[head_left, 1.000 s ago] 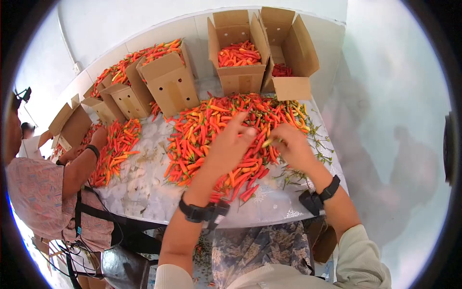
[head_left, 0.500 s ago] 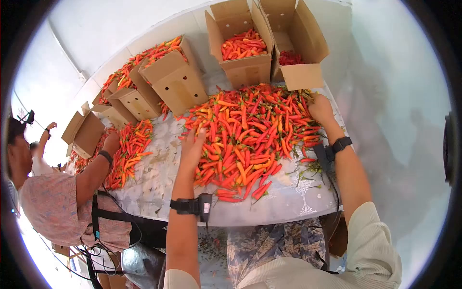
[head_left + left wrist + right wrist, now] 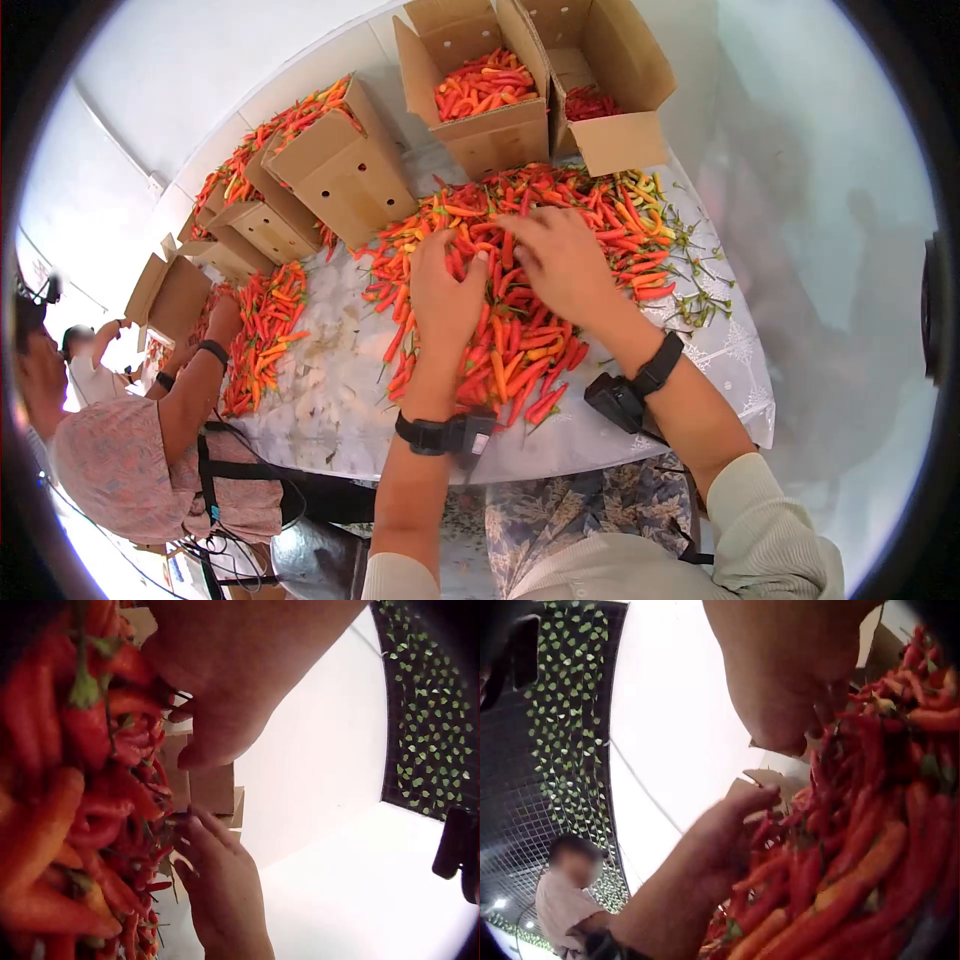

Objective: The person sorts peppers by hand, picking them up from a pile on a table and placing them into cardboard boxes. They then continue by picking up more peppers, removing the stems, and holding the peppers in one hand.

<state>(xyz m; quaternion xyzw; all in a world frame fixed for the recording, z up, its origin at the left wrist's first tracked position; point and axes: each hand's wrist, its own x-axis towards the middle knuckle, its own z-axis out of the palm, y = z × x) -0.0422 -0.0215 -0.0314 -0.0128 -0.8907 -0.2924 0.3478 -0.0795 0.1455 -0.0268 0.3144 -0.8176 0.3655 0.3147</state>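
Honestly, L hand (image 3: 448, 300) & R hand (image 3: 570, 265) at chillies (image 3: 525, 372), fingertips pt. hidden, can't tell openness/grip.

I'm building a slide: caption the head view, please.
Left hand and right hand at a heap of red and orange chilies before open boxes.

Slender, glossy chili peppers (image 3: 510, 322), mostly red and orange, lie loose in a broad heap just in front of the open carton of peppers (image 3: 500, 145), pointing every way, many with green stems; yellow-green ones (image 3: 645, 195) gather to that carton's right.
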